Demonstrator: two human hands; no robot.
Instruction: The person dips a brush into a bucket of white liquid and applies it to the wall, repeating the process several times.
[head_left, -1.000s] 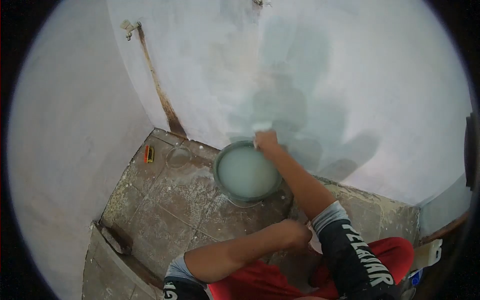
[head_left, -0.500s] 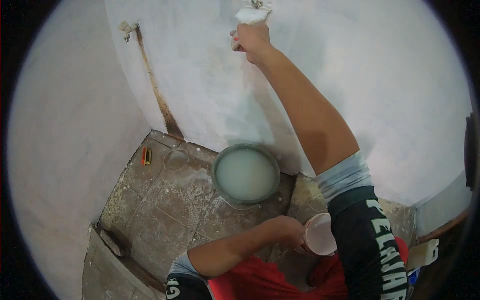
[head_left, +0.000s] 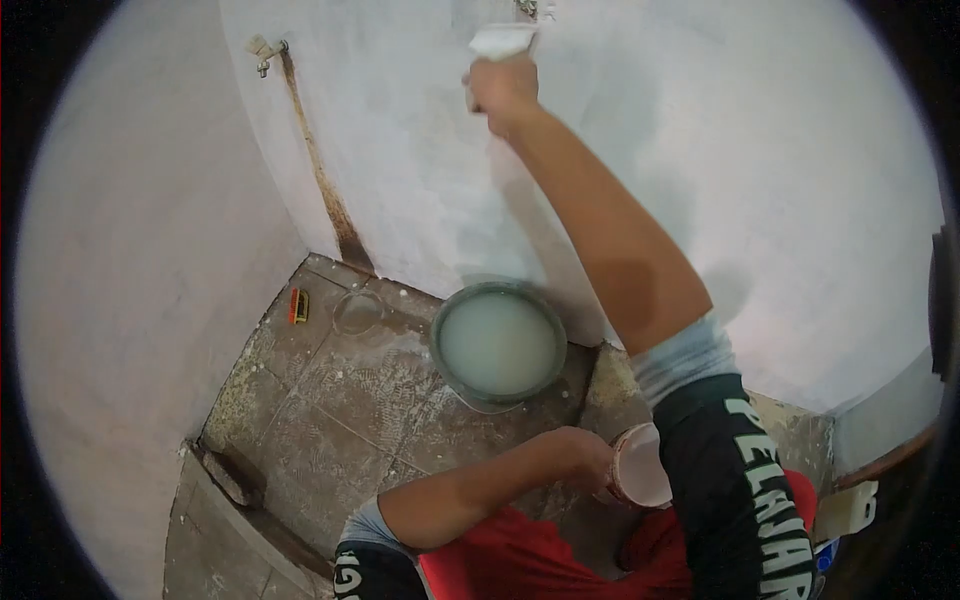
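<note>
High on the white wall, my right hand is closed round the handle of a wide brush with white bristles, just below a wall fitting. The bristles look white and wet. Low in front of me, my left hand grips the side of a small bucket holding whitish liquid; my right sleeve partly covers it. Its fingers are mostly hidden behind the bucket.
A round green basin of cloudy liquid stands on the tiled floor against the wall. A tap juts out at the upper left above a brown stain. A small red and yellow box lies near the corner. A pale jug is at the right.
My right hand and the brush have moved slightly down, away from the wall fitting. The view has shifted a little. My left hand still holds the bucket.
</note>
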